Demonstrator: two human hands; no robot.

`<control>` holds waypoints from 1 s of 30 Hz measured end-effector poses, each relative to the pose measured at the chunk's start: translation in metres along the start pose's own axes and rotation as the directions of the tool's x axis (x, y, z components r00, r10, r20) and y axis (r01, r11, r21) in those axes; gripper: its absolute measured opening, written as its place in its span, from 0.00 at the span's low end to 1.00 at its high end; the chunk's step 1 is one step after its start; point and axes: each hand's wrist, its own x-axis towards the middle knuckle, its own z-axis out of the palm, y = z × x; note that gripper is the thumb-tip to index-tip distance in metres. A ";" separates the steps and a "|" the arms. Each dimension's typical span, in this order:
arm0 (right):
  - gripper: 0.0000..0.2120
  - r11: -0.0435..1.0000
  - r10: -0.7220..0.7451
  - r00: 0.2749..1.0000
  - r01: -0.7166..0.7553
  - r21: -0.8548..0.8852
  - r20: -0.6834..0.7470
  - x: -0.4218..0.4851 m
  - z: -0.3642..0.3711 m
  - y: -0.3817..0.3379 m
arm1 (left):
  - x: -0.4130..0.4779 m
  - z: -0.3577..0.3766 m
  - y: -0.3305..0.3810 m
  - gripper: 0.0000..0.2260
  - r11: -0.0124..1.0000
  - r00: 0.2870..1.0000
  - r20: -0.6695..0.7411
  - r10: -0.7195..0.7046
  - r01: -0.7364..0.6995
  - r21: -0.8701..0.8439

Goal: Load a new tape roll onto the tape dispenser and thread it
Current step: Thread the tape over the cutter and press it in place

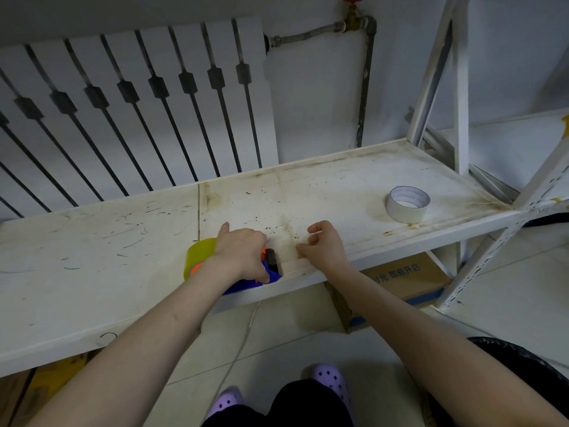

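Note:
A blue and orange tape dispenser (271, 274) lies on the white shelf (92, 241) near its front edge. A yellowish tape roll (198, 252) sits on it at the left. My left hand (243, 254) presses down on top of the dispenser, covering most of it. Just to its right, my right hand (323, 245) hovers over the shelf with fingers curled and pinched together; whether a clear tape end is between them cannot be told. A white tape roll (407, 204) stands apart at the shelf's right.
A radiator (138, 103) and a pipe (365, 87) line the wall behind the shelf. A metal rack upright (460, 87) stands at the right. A cardboard box (400, 282) sits under the shelf. A black bin (529, 365) is at the lower right.

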 end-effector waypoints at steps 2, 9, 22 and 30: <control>0.17 1.000 -0.026 0.999 0.027 0.005 -0.023 -0.004 -0.002 -0.001 | 0.000 0.001 0.000 0.21 1.000 1.000 -0.005 0.000 0.000 -0.003; 0.16 0.993 -0.113 0.993 0.112 -0.028 -0.034 -0.012 -0.006 -0.013 | 0.001 0.001 0.000 0.21 1.000 1.000 -0.006 0.001 -0.001 -0.001; 0.14 0.994 -0.086 0.993 0.081 -0.070 -0.082 -0.016 0.008 0.018 | 0.002 0.001 -0.001 0.20 0.999 0.999 -0.003 0.032 -0.032 0.012; 0.14 0.987 -0.134 0.971 0.148 0.057 -0.200 -0.019 0.013 0.017 | 0.001 0.000 -0.002 0.19 0.999 0.999 -0.001 0.038 -0.038 -0.002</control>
